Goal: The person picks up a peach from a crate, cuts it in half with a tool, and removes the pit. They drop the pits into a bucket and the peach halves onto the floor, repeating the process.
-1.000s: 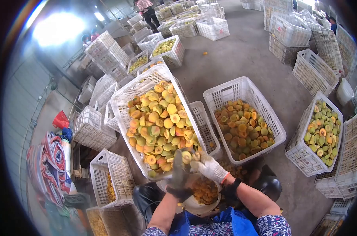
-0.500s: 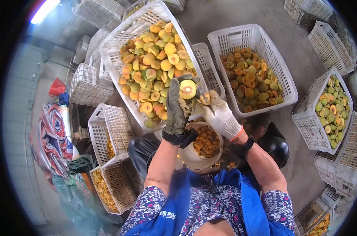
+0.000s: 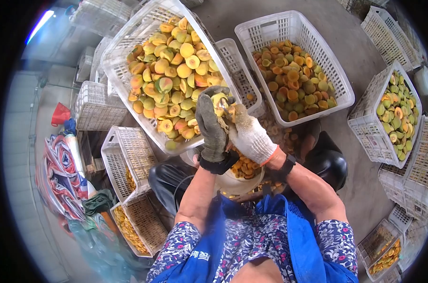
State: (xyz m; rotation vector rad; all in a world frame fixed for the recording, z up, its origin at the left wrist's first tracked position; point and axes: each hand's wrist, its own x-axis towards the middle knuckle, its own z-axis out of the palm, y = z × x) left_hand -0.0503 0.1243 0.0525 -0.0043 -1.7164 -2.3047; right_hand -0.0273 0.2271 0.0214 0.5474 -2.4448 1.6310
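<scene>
My left hand (image 3: 209, 126), in a grey-green glove, is closed around a yellow peach half (image 3: 218, 99), cut face turned toward my right hand. My right hand (image 3: 252, 134), in a white knitted glove with an orange cuff, grips a small pitting tool (image 3: 224, 105) whose metal tip is at the cut face. Fingers hide most of its handle. Just beyond my hands, a tilted white crate (image 3: 111, 66) is full of peach halves (image 3: 173, 70). Below my hands, a pale bucket (image 3: 242, 187) between my knees holds orange peach pieces (image 3: 244, 167), partly covered by my wrists.
Another white crate (image 3: 343, 96) of peach halves stands front right, with a smaller crate (image 3: 230, 47) beside it. Farther right is a crate (image 3: 360, 118) of greener halves. Crates (image 3: 145, 221) with orange pieces stand left, near striped sheeting (image 3: 63, 174) and a red container (image 3: 60, 114).
My right hand has moved left, bringing the pitting tool from beside the peach half onto its cut face. The view has shifted slightly, so the crates appear higher and further left.
</scene>
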